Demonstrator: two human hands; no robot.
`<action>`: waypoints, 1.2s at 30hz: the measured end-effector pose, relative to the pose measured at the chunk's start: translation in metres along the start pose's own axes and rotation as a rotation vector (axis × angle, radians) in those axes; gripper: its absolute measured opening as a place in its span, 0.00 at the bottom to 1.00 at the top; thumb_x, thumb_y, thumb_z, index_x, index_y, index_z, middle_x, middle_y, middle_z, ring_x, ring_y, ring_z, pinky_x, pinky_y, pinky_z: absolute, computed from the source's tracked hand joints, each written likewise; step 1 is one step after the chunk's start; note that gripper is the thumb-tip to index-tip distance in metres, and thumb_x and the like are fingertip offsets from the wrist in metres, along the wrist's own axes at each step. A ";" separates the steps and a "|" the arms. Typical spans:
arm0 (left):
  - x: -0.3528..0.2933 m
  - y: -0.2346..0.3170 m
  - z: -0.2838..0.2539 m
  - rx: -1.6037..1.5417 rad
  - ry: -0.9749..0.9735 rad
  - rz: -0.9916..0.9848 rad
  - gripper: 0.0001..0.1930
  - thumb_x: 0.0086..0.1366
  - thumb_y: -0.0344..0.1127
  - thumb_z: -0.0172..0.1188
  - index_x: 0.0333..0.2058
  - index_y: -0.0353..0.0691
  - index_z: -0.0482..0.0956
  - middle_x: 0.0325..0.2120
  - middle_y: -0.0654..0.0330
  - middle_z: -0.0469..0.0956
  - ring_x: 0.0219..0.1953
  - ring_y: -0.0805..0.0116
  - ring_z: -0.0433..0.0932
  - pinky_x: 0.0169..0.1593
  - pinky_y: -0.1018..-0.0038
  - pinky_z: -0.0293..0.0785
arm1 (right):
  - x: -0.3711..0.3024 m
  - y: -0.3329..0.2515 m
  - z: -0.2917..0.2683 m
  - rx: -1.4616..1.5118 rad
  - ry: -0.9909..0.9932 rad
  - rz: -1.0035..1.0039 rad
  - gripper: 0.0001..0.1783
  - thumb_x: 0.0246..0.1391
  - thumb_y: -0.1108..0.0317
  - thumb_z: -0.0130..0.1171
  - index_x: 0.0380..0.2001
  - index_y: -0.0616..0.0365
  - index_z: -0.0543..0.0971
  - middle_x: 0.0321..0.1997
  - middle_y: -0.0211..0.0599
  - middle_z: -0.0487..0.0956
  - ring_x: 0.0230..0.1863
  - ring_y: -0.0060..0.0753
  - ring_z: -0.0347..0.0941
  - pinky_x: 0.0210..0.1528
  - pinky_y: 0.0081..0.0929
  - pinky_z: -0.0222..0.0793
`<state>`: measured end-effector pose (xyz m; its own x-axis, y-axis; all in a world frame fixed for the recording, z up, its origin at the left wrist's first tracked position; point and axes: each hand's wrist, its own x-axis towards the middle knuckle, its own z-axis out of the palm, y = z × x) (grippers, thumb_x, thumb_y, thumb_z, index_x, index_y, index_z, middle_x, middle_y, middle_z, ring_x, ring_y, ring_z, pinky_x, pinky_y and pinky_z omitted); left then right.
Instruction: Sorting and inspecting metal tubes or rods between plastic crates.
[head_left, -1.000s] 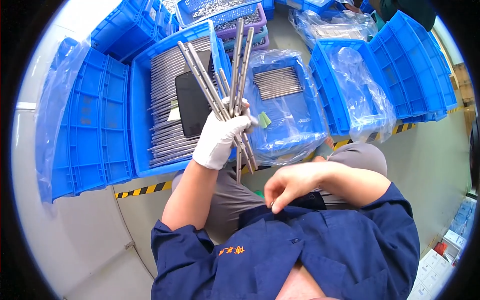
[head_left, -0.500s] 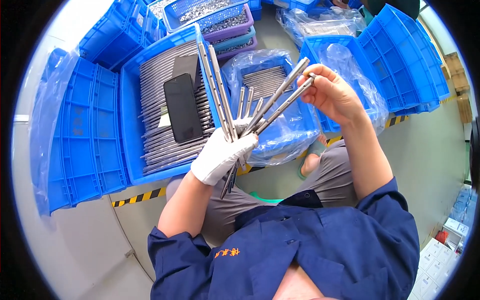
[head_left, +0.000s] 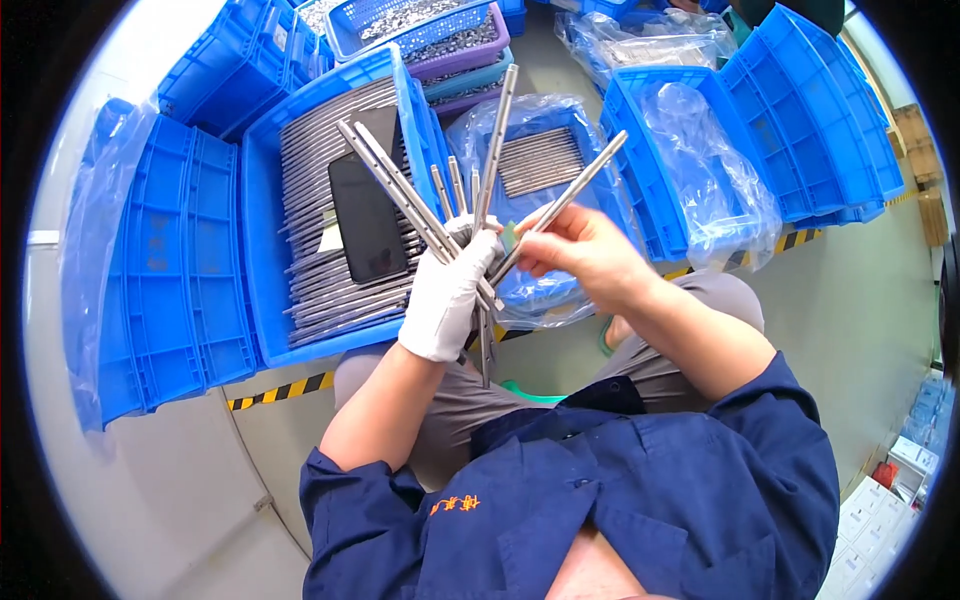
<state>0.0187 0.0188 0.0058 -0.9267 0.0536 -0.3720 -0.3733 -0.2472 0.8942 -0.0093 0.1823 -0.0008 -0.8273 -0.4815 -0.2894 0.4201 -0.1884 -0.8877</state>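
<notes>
My left hand [head_left: 443,305], in a white glove, is closed around a fanned bundle of slim metal rods with small holes [head_left: 393,182]. Their ends splay out above and below the fist. My bare right hand [head_left: 605,262] pinches one metal rod [head_left: 592,170] that slants up to the right; its lower end meets the bundle at the glove. Behind the left hand, a blue crate [head_left: 268,250] holds many similar rods in rows, with a black phone [head_left: 365,220] lying on top. Beyond the hands, a plastic-lined blue crate [head_left: 625,215] contains a neat layer of rods [head_left: 541,162].
Blue crates [head_left: 160,270] stand on edge at the left, and more [head_left: 800,130] at the right. A blue crate with clear plastic film [head_left: 690,150] sits at right. Stacked baskets of small metal parts [head_left: 440,40] are at the back. Yellow-black tape [head_left: 280,392] marks the floor.
My right hand has moved down and left, from a rod's upper end to near the glove. The bundle has turned, its rods now pointing more upright and leftward.
</notes>
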 end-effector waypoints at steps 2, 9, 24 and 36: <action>0.004 0.000 -0.003 -0.084 -0.042 0.013 0.08 0.56 0.34 0.52 0.34 0.40 0.70 0.22 0.67 0.69 0.19 0.82 0.64 0.21 0.87 0.60 | 0.007 -0.007 -0.017 0.007 0.066 0.020 0.12 0.48 0.65 0.53 0.34 0.61 0.71 0.26 0.31 0.73 0.27 0.21 0.69 0.33 0.18 0.66; -0.006 0.011 0.007 -0.013 -0.171 -0.014 0.15 0.51 0.32 0.54 0.38 0.34 0.69 0.29 0.62 0.72 0.26 0.79 0.69 0.30 0.83 0.67 | 0.005 0.000 -0.012 0.178 -0.407 0.470 0.11 0.46 0.64 0.55 0.27 0.62 0.71 0.20 0.31 0.72 0.21 0.18 0.69 0.25 0.14 0.67; -0.005 0.015 -0.006 0.115 -0.268 -0.099 0.12 0.43 0.25 0.51 0.31 0.36 0.70 0.20 0.63 0.68 0.20 0.76 0.66 0.24 0.83 0.63 | -0.006 -0.045 -0.046 0.127 -0.081 -0.173 0.10 0.46 0.66 0.53 0.33 0.58 0.72 0.32 0.36 0.75 0.31 0.25 0.71 0.34 0.22 0.67; -0.005 0.008 -0.001 0.357 -0.347 -0.096 0.11 0.45 0.29 0.52 0.30 0.35 0.73 0.19 0.65 0.69 0.23 0.79 0.67 0.28 0.82 0.64 | -0.010 -0.063 -0.062 -0.141 0.016 -0.323 0.10 0.42 0.69 0.58 0.31 0.59 0.74 0.30 0.32 0.74 0.30 0.20 0.70 0.32 0.16 0.64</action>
<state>0.0205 0.0159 0.0143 -0.8249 0.3935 -0.4058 -0.3927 0.1173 0.9121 -0.0507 0.2518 0.0354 -0.9155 -0.4022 0.0101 0.0807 -0.2081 -0.9748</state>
